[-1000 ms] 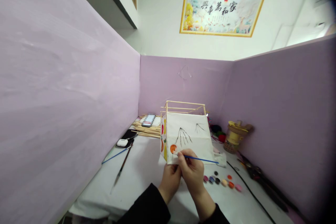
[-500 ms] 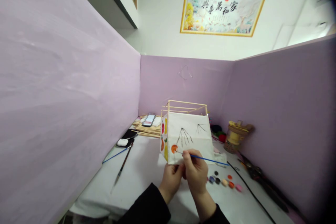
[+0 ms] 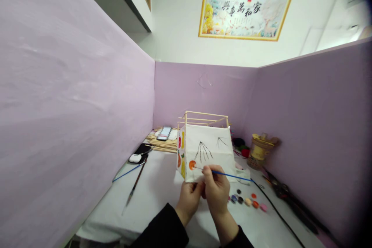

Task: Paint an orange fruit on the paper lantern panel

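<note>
A box-shaped lantern (image 3: 221,162) with a thin wooden stick frame stands in front of me, its sides covered in white sheet. Dark branching lines and an orange round patch (image 3: 192,165) are painted on the near face; colourful fruit pictures cover its left face. My right hand (image 3: 217,186) pinches a thin blue paintbrush (image 3: 232,175), the tip at the orange patch. Below the lantern's lower edge, my left hand (image 3: 188,197) is closed, its fingertips partly hidden behind the right hand; it appears to grip that bottom edge.
Several small paint pots (image 3: 248,202) lie to the right. A brown brush (image 3: 135,186), another blue brush (image 3: 128,172) and a white earphone case (image 3: 135,158) are on the left. Behind are wooden sticks (image 3: 162,145) and a phone (image 3: 164,133). Pliers-like tools (image 3: 280,190) and a basket (image 3: 258,151) line the right wall.
The view has shifted very slightly. Both hands, the brush and the lantern keep nearly the same places, with the brush tip still at the orange patch.
</note>
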`<action>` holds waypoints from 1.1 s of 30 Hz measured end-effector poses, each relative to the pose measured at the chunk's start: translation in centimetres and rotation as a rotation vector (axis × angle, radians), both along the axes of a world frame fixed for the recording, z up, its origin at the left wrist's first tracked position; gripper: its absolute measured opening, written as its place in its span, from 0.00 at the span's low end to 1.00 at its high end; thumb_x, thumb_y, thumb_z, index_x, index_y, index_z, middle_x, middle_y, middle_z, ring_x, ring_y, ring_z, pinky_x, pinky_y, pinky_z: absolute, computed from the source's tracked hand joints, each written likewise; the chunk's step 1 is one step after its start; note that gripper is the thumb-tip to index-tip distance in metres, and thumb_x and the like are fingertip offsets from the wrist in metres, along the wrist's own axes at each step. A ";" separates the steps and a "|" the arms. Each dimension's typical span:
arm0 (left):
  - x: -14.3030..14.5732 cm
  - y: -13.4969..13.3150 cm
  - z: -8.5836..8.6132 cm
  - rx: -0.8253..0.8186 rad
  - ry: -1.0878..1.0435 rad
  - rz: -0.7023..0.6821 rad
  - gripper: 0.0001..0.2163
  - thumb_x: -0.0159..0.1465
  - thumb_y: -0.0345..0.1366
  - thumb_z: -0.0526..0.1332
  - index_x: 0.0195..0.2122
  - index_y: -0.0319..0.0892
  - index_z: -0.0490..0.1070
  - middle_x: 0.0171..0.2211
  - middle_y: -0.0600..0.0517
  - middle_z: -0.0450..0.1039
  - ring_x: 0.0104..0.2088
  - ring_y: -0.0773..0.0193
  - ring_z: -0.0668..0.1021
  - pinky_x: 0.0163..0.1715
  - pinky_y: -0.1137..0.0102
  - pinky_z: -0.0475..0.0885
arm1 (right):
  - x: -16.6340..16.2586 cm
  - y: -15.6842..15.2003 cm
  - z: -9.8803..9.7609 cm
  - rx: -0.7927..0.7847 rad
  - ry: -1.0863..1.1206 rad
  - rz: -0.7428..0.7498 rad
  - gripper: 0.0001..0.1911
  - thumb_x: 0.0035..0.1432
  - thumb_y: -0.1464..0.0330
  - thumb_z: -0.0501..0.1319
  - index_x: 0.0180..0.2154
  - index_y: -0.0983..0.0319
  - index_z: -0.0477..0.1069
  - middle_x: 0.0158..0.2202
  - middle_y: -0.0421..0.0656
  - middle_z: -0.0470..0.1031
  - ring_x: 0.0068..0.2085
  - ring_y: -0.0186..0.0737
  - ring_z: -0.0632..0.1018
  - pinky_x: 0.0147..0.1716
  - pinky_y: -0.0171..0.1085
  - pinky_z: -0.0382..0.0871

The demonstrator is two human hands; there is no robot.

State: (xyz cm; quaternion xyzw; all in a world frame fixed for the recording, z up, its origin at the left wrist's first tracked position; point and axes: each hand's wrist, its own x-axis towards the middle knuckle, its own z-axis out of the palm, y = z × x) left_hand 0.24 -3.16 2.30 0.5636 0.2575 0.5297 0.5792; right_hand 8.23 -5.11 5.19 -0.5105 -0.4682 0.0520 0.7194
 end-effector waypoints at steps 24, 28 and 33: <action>0.1 0.0 -0.2 -0.024 -0.004 -0.033 0.22 0.53 0.56 0.62 0.26 0.37 0.75 0.17 0.50 0.71 0.23 0.63 0.73 0.27 0.71 0.70 | -0.5 -0.4 1.5 -0.062 -0.087 -0.026 0.15 0.57 0.59 0.58 0.24 0.61 0.67 0.16 0.35 0.65 0.19 0.32 0.67 0.20 0.31 0.61; 0.0 0.0 -0.1 -0.004 0.010 -0.026 0.24 0.53 0.57 0.62 0.26 0.36 0.75 0.17 0.51 0.70 0.20 0.67 0.70 0.23 0.72 0.67 | -0.3 -0.3 1.2 -0.082 -0.030 -0.025 0.16 0.57 0.57 0.58 0.25 0.61 0.67 0.17 0.36 0.66 0.19 0.32 0.67 0.20 0.31 0.60; 0.0 0.0 0.0 0.025 0.016 -0.031 0.24 0.55 0.56 0.61 0.24 0.35 0.73 0.16 0.52 0.68 0.19 0.69 0.68 0.22 0.73 0.66 | -0.2 -0.3 1.0 -0.091 0.000 -0.002 0.17 0.57 0.56 0.58 0.24 0.61 0.66 0.16 0.34 0.62 0.19 0.32 0.65 0.21 0.32 0.61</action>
